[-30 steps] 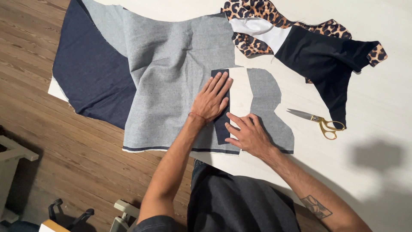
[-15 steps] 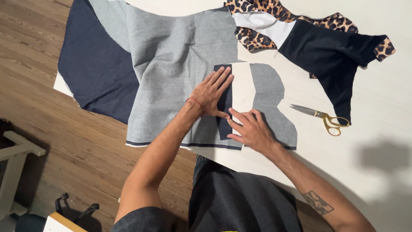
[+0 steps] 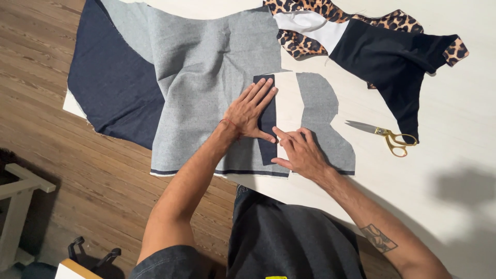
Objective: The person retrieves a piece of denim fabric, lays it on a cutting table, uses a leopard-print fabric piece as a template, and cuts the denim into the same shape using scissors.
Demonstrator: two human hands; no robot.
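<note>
Denim fabric (image 3: 206,88), grey side up, lay spread across the white desk (image 3: 454,155). Left hand (image 3: 250,111) pressed flat, fingers spread, on a dark folded strip (image 3: 267,150); right hand (image 3: 299,152) rested beside it, index extended (holding nothing). Gold-handled scissors (image 3: 385,135) lay well apart.

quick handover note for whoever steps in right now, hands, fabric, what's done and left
Left hand: flat, fingers spread, pressing the grey denim and the dark strip.
Right hand: fingertips on the strip's right edge, nothing in its grip.
Scissors: lying shut on the white table, right of the cloth, untouched.
Done: a notch is cut out beside the strip, and the strip is folded over.
Left: strip is only held down.
</note>
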